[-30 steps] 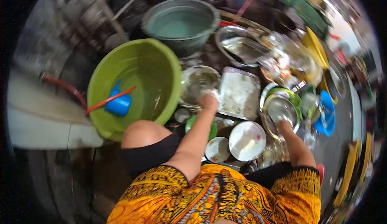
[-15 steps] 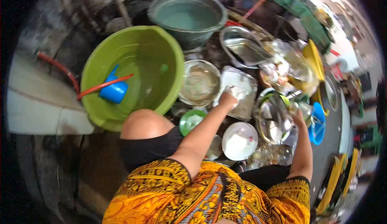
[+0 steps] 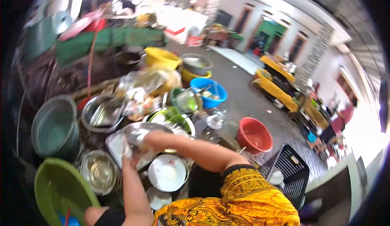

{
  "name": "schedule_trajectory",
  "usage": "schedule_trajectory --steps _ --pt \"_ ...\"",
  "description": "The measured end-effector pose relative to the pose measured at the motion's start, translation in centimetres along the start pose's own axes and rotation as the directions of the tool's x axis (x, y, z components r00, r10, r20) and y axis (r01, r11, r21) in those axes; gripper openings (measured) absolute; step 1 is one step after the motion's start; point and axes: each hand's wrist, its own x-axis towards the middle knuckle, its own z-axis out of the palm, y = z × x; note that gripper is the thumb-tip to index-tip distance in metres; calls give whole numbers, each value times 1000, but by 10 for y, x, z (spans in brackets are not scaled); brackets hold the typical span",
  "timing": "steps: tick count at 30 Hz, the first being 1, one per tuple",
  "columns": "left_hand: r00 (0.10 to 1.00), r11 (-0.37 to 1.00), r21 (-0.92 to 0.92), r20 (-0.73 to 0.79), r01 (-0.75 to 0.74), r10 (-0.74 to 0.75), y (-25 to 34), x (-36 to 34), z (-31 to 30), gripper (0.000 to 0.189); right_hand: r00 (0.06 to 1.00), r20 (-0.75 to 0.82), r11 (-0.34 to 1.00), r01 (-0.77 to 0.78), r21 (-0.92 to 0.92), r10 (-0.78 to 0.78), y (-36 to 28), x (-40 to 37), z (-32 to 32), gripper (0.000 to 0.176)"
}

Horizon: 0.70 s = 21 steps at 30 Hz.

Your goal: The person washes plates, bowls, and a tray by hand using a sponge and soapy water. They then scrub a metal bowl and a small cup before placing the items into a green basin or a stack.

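My right hand reaches across to the left and grips a shiny metal bowl, blurred by motion. Against the near side of that bowl is my left hand, its fingers closed on something pale, perhaps suds or a sponge; I cannot make out which. Under both hands lies a white rectangular tray. A white bowl with whitish suds sits close to my wrists. Left of my left forearm are stacked metal basins holding cloudy water.
A green tub and a grey water-filled tub stand left. Beyond the hands are green dishes, plastic bags and a blue basin. A red basin and black crate stand right. A person is farther off.
My view has swung right. The right hand has brought the metal bowl from the dish pile over to the white tray, and the left hand now meets it there.
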Motion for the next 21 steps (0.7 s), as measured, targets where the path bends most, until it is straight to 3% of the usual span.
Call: schedule_trajectory --steps 1,3,6,7,10,11,13,15,17,19,21 --pt "991 994 -80 108 -69 78 -4 14 -20 66 1000 -12 999 7 -43 -8 -6 -6 1 17" --pt "995 998 -51 -97 20 -25 -15 43 -50 43 1000 22 990 -14 -138 18 -4 -6 14 18" --pt "969 993 33 -223 116 -106 -22 65 -70 27 996 -91 999 -9 -35 6 -13 -13 18 21" --pt "965 995 75 -258 62 -41 -25 65 -71 32 995 -97 1000 -13 -12 12 -12 -12 22 22" --pt "958 988 73 -263 135 -112 -24 69 -68 36 979 -175 994 -98 50 105 -3 -10 23 27" --pt "970 989 132 -240 63 -30 -22 77 -73 41 963 -207 984 -158 80 172 -3 -11 24 30" --pt "975 976 216 -218 3 45 -18 69 -61 45 850 -372 917 -276 287 372 -6 -16 14 36" --pt "926 952 280 -312 -124 212 -14 25 4 42 716 -380 797 -419 436 585 7 -3 13 37" --pt "937 950 295 -295 -100 190 -13 11 25 45 647 -453 765 -346 544 614 17 3 24 32" --pt "925 921 375 -301 -107 230 -18 0 35 46 656 -436 754 -331 568 616 9 -7 33 27" --pt "912 887 446 -303 -122 278 -22 -10 42 46 729 -315 715 -330 616 608 1 5 46 24"
